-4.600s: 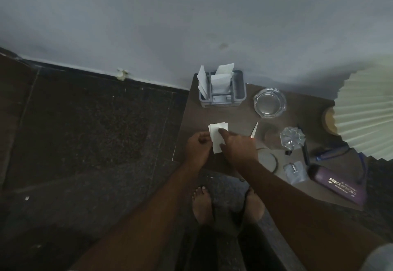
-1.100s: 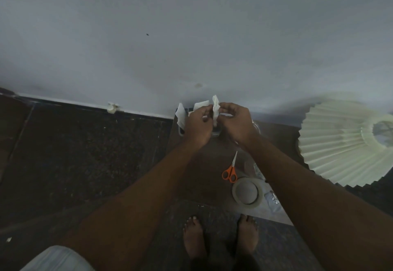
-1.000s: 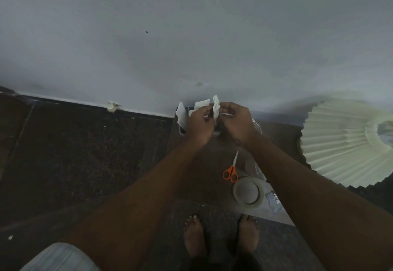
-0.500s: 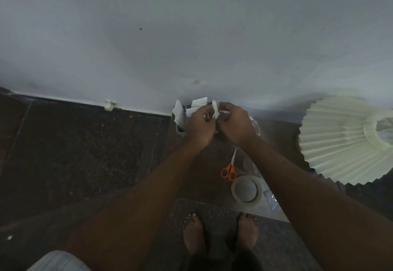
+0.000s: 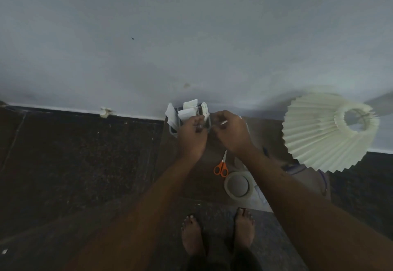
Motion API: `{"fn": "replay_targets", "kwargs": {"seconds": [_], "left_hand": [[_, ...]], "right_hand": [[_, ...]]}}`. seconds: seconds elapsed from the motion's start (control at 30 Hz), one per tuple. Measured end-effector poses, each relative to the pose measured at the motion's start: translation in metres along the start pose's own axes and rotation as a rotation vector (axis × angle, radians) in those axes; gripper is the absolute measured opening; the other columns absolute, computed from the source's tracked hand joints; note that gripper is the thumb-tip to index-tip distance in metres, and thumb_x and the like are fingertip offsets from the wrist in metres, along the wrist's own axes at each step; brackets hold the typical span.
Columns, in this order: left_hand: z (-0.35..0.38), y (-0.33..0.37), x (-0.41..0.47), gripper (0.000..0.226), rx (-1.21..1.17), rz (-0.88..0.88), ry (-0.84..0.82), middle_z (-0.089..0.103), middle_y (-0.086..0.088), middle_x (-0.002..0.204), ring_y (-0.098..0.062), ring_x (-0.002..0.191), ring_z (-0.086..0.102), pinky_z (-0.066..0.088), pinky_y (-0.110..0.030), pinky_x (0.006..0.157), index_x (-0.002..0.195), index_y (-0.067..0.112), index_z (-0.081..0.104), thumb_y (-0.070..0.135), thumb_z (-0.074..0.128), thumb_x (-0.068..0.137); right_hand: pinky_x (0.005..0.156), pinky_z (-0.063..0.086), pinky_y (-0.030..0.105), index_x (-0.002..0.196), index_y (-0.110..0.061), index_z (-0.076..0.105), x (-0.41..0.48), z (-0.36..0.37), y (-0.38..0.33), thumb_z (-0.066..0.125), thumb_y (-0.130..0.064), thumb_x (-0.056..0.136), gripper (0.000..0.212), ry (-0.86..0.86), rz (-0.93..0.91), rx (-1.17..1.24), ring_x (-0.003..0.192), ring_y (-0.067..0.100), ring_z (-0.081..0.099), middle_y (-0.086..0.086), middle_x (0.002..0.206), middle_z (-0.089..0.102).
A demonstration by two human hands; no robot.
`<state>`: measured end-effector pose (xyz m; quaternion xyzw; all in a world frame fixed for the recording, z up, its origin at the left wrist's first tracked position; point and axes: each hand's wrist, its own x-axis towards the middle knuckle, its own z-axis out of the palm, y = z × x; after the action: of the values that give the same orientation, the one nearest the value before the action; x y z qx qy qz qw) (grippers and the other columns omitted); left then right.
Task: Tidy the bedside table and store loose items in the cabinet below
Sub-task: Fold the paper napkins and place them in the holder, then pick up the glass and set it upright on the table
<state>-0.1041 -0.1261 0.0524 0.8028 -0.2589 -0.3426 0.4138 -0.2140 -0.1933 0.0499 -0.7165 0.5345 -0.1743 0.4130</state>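
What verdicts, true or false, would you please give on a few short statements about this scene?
1. The scissors have orange handles. True.
2. The tape lies on the floor. False: it lies on the table, just beside the scissors.
3. The left hand and right hand are both up by the holder near the wall. True.
4. The lampshade is to the left of the hands. False: it is to their right.
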Motion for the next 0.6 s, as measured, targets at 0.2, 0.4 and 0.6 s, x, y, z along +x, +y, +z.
{"fn": "replay_targets", "kwargs": {"seconds": [0.2,0.4,0.6], "left_hand": [[0.005,0.002,-0.027,0.030,-0.099,-0.056,-0.045,0.075,-0.012,0.104,-0.023,0.096,0.070,0.054,-0.034,0.091,0.111,0.005,0.070,-0.009,0.060,0.087],[0.014,0.001,-0.055,0.029,-0.111,-0.075,-0.071,0.075,-0.019,0.105,-0.027,0.096,0.071,0.055,-0.034,0.087,0.110,-0.002,0.071,-0.013,0.058,0.087],[0.024,-0.003,-0.079,0.019,-0.097,-0.101,-0.102,0.075,-0.021,0.102,-0.031,0.095,0.071,0.056,-0.035,0.084,0.103,-0.004,0.070,-0.011,0.060,0.088]], "right_hand": [[0.071,0.050,0.016,0.096,-0.010,0.073,-0.025,-0.007,0.001,0.075,-0.008,0.081,0.016,0.017,-0.010,0.097,0.072,-0.012,0.059,-0.015,0.079,0.063],[0.073,0.055,0.023,0.095,-0.020,0.068,-0.061,-0.008,0.014,0.070,-0.008,0.086,0.015,0.008,0.037,0.169,0.080,0.007,0.069,-0.011,0.086,0.071],[0.061,0.045,0.006,0.097,-0.029,0.071,-0.093,-0.010,0.032,0.073,-0.019,0.086,0.015,0.049,0.131,0.215,0.072,-0.008,0.065,-0.014,0.084,0.073]]}}
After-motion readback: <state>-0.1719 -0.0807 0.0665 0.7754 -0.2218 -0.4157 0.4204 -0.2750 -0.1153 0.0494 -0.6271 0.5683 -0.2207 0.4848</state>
